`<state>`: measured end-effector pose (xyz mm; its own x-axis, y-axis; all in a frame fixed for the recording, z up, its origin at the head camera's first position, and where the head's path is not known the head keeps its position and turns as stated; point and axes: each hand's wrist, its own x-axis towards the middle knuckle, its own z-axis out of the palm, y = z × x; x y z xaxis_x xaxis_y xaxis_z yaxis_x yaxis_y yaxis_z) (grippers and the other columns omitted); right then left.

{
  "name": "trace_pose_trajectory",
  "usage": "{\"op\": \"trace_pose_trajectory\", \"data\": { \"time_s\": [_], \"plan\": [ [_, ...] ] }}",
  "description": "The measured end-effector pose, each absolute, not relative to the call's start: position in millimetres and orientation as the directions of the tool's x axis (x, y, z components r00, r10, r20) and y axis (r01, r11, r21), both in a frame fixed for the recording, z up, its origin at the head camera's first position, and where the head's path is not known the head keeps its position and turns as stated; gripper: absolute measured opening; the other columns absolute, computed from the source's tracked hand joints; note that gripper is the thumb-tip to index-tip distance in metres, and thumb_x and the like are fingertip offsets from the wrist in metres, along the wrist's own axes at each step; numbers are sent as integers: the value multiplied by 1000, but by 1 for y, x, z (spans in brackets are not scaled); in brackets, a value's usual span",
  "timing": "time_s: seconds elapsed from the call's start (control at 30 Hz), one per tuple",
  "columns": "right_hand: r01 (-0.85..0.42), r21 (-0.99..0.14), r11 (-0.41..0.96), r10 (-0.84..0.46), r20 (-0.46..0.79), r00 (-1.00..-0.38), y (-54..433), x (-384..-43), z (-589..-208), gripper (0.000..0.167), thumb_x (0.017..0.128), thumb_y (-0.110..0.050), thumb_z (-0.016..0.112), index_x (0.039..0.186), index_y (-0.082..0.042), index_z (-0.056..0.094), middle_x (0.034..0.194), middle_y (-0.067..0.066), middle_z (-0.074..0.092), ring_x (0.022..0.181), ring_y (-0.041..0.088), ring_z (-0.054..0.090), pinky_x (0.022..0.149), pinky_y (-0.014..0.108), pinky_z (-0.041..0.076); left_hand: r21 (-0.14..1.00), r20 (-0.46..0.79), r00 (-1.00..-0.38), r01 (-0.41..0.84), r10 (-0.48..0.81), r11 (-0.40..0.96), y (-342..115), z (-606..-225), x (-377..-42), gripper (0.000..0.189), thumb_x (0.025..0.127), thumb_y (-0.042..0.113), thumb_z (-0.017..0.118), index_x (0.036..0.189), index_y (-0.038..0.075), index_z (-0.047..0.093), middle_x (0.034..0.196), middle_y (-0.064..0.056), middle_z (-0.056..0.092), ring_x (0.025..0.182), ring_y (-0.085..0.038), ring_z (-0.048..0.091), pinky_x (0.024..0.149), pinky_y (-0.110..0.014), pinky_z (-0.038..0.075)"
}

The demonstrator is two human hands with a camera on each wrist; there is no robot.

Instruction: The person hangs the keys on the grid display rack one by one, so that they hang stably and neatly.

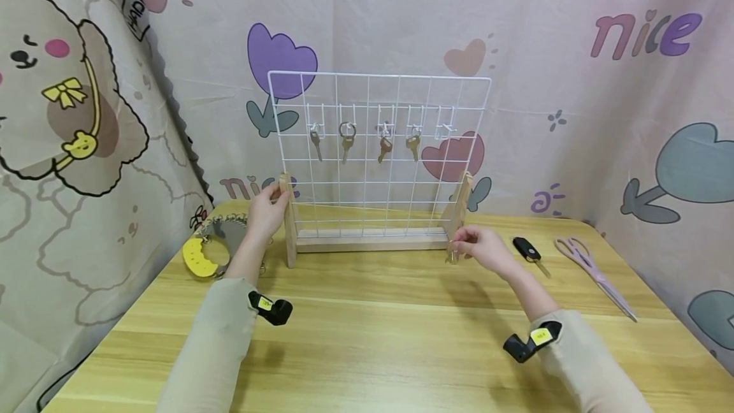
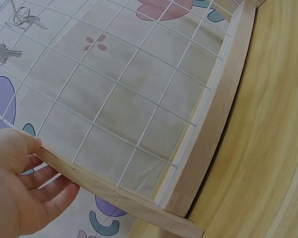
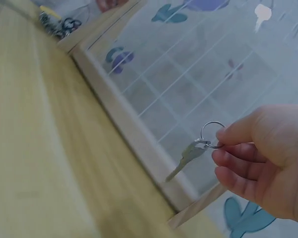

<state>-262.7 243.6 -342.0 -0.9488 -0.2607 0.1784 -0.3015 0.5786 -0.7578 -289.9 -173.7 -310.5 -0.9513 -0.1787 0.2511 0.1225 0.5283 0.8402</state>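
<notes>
A white wire grid rack with a wooden base stands on the table. My left hand grips its left wooden upright, thumb in front and fingers behind. Several keys hang in a row from hooks on the grid, among them a key on a large ring and a brassy key. Farther right on that row is a white hook. My right hand pinches a thin metal key ring between thumb and forefinger. From the ring dangles a key, in front of the rack's lower right corner.
Right of the rack lie a black car key and open-handled lilac scissors. At the left, beside my forearm, is a yellow rounded item with a chain. A printed curtain hangs behind the table.
</notes>
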Motion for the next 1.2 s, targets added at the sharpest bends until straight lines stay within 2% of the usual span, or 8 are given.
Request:
{"op": "trace_pose_trajectory", "data": {
  "time_s": [0.2, 0.53, 0.63, 0.8, 0.97, 1.2],
  "plan": [
    [-356, -744, 565, -231, 271, -934, 243, -262, -307, 13, 89, -4, 59, 96, 8, 60, 82, 13, 62, 73, 17, 55, 62, 25, 50, 838, 258, -950, 129, -177, 530, -175, -310, -291, 46, 100, 22, 41, 138, -4, 38, 130, -24, 48, 119, -36, 47, 99, -44, 39],
    [-441, -710, 549, -150, 435, -888, 239, -262, -254, 16, 91, -7, 59, 98, 7, 62, 82, 11, 62, 67, 5, 54, 60, 20, 50, 841, 259, -949, 129, -182, 525, -175, -310, -291, 46, 99, 22, 42, 137, -4, 39, 130, -24, 48, 118, -37, 47, 98, -45, 40],
    [-446, -717, 536, -120, 459, -881, 236, -262, -242, 18, 92, -9, 58, 99, 7, 61, 80, 3, 60, 67, 5, 53, 59, 18, 49, 842, 256, -950, 129, -179, 524, -176, -311, -291, 46, 99, 22, 41, 137, -4, 39, 130, -24, 48, 119, -37, 47, 98, -45, 40],
    [-506, -744, 436, -75, 530, -844, 230, -264, -227, 17, 90, -8, 60, 96, 8, 60, 73, -5, 58, 66, 8, 55, 57, 18, 48, 842, 255, -950, 127, -180, 525, -177, -312, -291, 46, 100, 23, 41, 137, -4, 39, 131, -24, 48, 119, -37, 46, 99, -45, 40],
    [-547, -758, 355, -49, 569, -821, 220, -267, -212, 17, 89, -6, 61, 96, 10, 60, 72, -5, 57, 63, 8, 54, 58, 18, 50, 844, 254, -950, 126, -182, 522, -177, -313, -291, 46, 100, 23, 41, 137, -3, 39, 130, -24, 48, 119, -37, 46, 98, -45, 40],
    [-537, -787, 303, 25, 570, -821, 209, -273, -197, 17, 88, -5, 62, 96, 10, 61, 72, -1, 58, 60, 9, 56, 56, 18, 52, 850, 248, -953, 127, -174, 512, -176, -314, -290, 47, 100, 23, 41, 139, -3, 37, 131, -24, 47, 120, -37, 45, 99, -45, 39]
  ]
}}
